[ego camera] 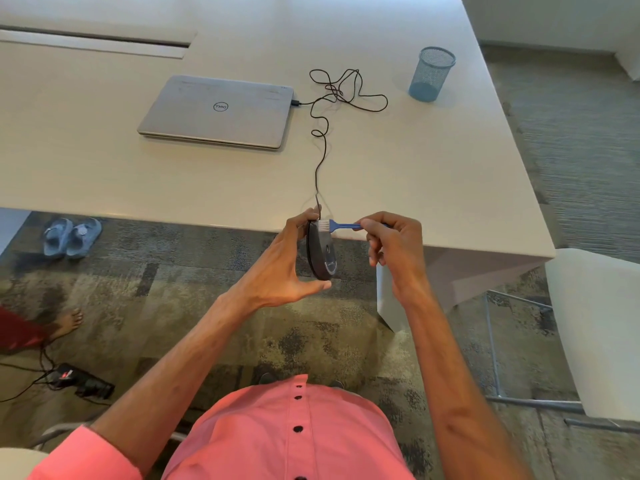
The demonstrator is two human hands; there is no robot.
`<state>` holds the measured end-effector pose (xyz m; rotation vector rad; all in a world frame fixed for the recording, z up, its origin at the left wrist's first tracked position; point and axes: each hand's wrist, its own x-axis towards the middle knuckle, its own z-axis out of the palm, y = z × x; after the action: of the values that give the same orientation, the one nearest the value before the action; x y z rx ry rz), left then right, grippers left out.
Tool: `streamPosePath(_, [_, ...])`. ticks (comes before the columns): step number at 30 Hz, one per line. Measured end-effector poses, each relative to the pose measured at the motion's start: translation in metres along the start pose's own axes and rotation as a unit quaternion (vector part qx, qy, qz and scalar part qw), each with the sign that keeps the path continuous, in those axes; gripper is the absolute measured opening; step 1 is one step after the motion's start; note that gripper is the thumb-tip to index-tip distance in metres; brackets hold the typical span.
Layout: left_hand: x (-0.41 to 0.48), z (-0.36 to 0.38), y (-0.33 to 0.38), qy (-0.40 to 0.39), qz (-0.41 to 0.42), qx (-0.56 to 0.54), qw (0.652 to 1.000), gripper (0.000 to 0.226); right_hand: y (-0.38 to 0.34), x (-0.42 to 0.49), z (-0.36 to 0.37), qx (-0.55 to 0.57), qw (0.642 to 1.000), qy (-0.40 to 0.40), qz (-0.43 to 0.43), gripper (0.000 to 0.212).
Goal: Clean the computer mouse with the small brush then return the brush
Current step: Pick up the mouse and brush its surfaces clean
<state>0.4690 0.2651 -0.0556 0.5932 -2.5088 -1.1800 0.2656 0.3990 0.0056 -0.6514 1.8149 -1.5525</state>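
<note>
blue brush (343, 225), dark grey mouse (322, 252), pink shirt (287, 434)

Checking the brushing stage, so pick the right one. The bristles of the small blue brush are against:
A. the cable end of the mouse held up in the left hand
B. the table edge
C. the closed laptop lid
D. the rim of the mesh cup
A: the brush, pinched in the right hand, has its white bristles on the cable end of the mouse, which the left hand holds.
</note>
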Motion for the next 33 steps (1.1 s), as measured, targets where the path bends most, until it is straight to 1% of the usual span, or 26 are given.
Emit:
streamPosePath(3, [-0.001,-0.001,0.001,-0.004,0.001,0.001,1.000,0.123,0.002,0.001,0.001,-0.015,1.000,-0.012,-0.004,0.016])
streamPosePath(5, [-0.001,0.000,0.003,-0.005,0.003,-0.002,1.000,0.123,0.002,0.002,0.002,-0.045,0.999,0.000,-0.011,0.016])
streamPosePath(8, [-0.002,-0.001,0.006,-0.002,0.013,-0.016,1.000,0.121,0.004,0.004,0.001,-0.114,0.993,0.033,-0.019,0.017])
streamPosePath(11, [-0.004,-0.002,0.007,0.000,0.018,-0.022,1.000,0.119,0.004,0.005,-0.004,-0.215,0.974,0.064,-0.017,0.018])
streamPosePath(13, [-0.006,-0.004,0.006,0.000,0.019,-0.024,1.000,0.118,0.000,0.003,-0.008,-0.250,0.964,0.085,-0.020,0.018])
streamPosePath(14, [-0.006,-0.005,0.006,-0.001,0.019,-0.023,1.000,0.118,-0.002,0.003,-0.010,-0.239,0.967,0.089,-0.026,0.017])
streamPosePath(16, [-0.008,-0.006,0.004,-0.006,0.017,-0.020,1.000,0.117,-0.004,0.002,-0.015,-0.144,0.986,0.077,-0.034,0.017])
streamPosePath(18, [-0.009,-0.007,0.002,-0.014,0.015,-0.018,1.000,0.116,-0.007,0.000,-0.018,-0.028,0.999,0.029,-0.029,0.016])
streamPosePath(19, [-0.009,-0.007,0.002,-0.019,0.016,-0.016,1.000,0.116,-0.008,-0.001,-0.017,0.000,1.000,-0.003,-0.028,0.015])
streamPosePath(21, [-0.009,-0.007,0.001,-0.025,0.020,-0.017,0.999,0.117,-0.008,-0.004,-0.012,-0.003,0.998,-0.057,-0.024,0.013])
streamPosePath(23, [-0.008,-0.007,0.000,-0.025,0.029,-0.024,0.999,0.117,-0.004,-0.006,-0.007,-0.034,0.997,-0.067,-0.018,0.012])
streamPosePath(26, [-0.008,-0.009,-0.001,-0.015,0.034,-0.028,0.999,0.117,0.002,-0.008,-0.004,-0.073,0.997,-0.029,-0.007,0.014])
streamPosePath(28, [-0.008,-0.010,-0.002,-0.013,0.029,-0.029,0.999,0.119,0.004,-0.005,-0.007,-0.122,0.992,0.010,0.000,0.018])
streamPosePath(31, [-0.009,-0.012,-0.005,-0.025,0.021,-0.019,0.999,0.120,0.001,-0.004,-0.011,-0.239,0.969,0.060,0.007,0.019])
streamPosePath(33, [-0.010,-0.012,-0.007,-0.036,0.016,-0.012,0.999,0.119,-0.004,-0.006,-0.013,-0.275,0.957,0.088,0.006,0.018])
